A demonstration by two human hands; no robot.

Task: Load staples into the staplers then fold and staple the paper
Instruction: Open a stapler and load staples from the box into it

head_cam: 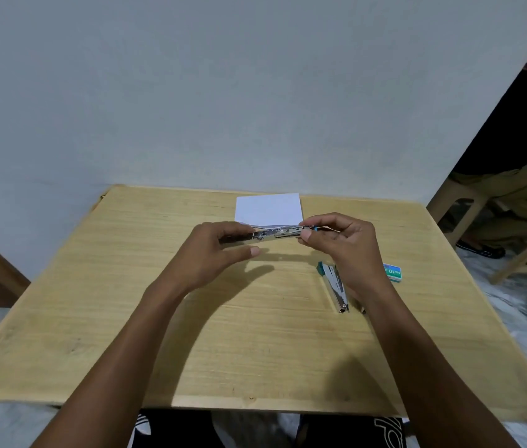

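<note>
Both hands' grip on stapler [275, 233]

Dim, soft overhead light; wide-angle bending at edges

Head view, steeply down over near table [94, 318]

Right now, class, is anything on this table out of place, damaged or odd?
Nothing stands out. Both hands hold one stapler; the second stapler, staple box and paper lie neatly on the table.
</note>
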